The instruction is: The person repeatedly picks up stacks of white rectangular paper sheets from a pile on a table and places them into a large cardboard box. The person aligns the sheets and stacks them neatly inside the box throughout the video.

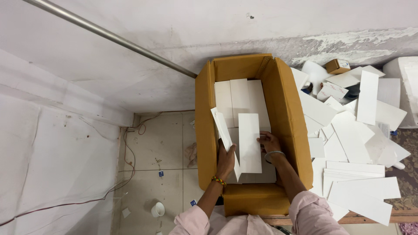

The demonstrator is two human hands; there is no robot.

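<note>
Pale tiled floor (pixel 161 148) down on the left, a whitewashed wall (pixel 130 65) behind with a metal rail (pixel 109 34) running across it, and right in the middle a tall brown cardboard carton (pixel 285 109) with its flaps up. Both hands are down inside it. In there, plain white oblong boxes (pixel 241 98), flat and unmarked on the faces we see, are laid in rows along the bottom. The left hand (pixel 225 160), beaded band at the wrist, is closed around the lower end of a tilted white box (pixel 223 130) that leans on its edge, thumb on one side and fingers wrapped behind. Just beside it stands an upright white box (pixel 249 142), touching the tilted one near the bottom. The right hand (pixel 270 141), metal bangle on the wrist, has its fingers spread and pressed flat against that box's right edge, not wrapped round it. To the right of the carton, a loose heap of white flat boxes (pixel 352 139) covers the surface, with one small brown box (pixel 337 66) at the back.
</note>
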